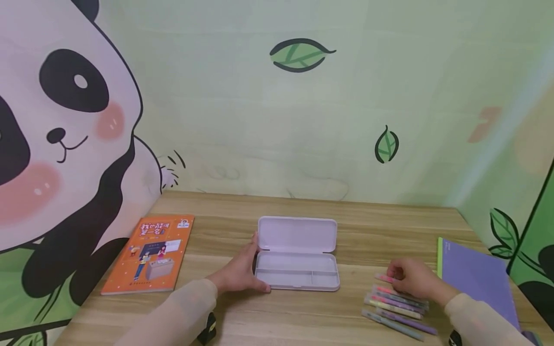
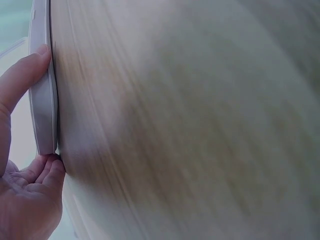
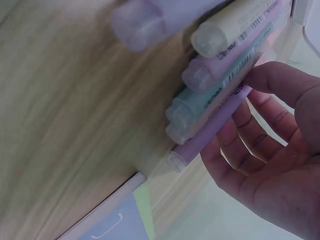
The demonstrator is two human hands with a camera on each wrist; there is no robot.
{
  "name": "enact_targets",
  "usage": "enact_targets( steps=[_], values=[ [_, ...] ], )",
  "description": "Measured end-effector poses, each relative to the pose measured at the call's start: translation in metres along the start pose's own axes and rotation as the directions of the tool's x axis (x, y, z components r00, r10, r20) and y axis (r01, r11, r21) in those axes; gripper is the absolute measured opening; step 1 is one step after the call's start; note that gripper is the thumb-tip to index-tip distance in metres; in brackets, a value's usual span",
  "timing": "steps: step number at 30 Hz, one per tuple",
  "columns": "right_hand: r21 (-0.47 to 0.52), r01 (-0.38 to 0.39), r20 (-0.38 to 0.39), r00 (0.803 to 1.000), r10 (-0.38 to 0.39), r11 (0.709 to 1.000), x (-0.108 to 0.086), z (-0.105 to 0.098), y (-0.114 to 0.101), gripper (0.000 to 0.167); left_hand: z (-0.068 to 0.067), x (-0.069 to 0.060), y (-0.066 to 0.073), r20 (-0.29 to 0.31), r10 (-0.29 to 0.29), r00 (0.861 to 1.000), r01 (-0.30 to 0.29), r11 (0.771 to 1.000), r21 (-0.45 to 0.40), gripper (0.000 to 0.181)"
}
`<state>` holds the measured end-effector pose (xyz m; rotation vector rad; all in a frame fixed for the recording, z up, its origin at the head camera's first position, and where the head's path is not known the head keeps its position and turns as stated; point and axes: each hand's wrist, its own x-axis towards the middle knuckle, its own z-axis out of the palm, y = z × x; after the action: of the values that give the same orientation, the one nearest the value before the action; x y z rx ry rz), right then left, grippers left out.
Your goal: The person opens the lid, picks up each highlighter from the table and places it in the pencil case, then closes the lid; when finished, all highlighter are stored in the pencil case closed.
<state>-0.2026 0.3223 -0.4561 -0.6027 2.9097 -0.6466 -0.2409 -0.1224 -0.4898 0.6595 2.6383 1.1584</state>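
Note:
An open pale pencil case (image 1: 296,270) lies on the table, its lid leaning back and its divided tray showing no pens. My left hand (image 1: 238,270) holds its left end, thumb at the front corner and fingers behind; in the left wrist view the thumb lies on the case's side (image 2: 44,110). To the right, several highlighters (image 1: 396,307) lie side by side, with clear end caps in the right wrist view. My right hand (image 1: 413,278) pinches a pink-ended highlighter (image 1: 383,278) at the far side of that row. Its fingers partly hide the pen.
At the left lies an orange book (image 1: 147,254) with a drawn cover. A purple notebook (image 1: 476,278) with a green spine lies at the right, beside my right hand. Behind the wooden table (image 1: 216,206) stands a printed panda backdrop (image 1: 242,120).

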Motion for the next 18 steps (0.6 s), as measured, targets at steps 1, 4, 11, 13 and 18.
enact_targets(
  steps=[1, 4, 11, 13, 18],
  values=[
    [0.0, -0.001, 0.003, 1.0, 0.001, 1.0, 0.0, 0.0, 0.0, 0.013, 0.0, 0.0, 0.0, 0.001, -0.001, 1.0, 0.001, 1.0, 0.002, 0.147],
    [0.009, 0.003, 0.0, 1.0, -0.003, 1.0, 0.003, -0.001, -0.004, 0.012, 0.0, 0.0, 0.0, 0.002, -0.006, 1.0, 0.006, 1.0, 0.001, 0.147],
    [0.06, -0.033, 0.006, 0.999, 0.033, 0.998, 0.009, -0.008, -0.02, 0.008, 0.0, 0.0, 0.001, 0.005, -0.004, 1.0, 0.004, 1.0, -0.006, 0.146],
    [0.056, -0.028, -0.003, 1.0, 0.028, 0.998, 0.011, -0.009, -0.024, 0.007, -0.001, -0.001, 0.001, 0.008, -0.003, 1.0, 0.003, 1.0, -0.01, 0.146],
    [0.008, 0.01, -0.032, 0.999, -0.01, 1.0, 0.016, -0.01, -0.033, 0.01, 0.0, -0.001, 0.001, 0.011, -0.005, 1.0, 0.005, 1.0, -0.011, 0.147]
  ],
)
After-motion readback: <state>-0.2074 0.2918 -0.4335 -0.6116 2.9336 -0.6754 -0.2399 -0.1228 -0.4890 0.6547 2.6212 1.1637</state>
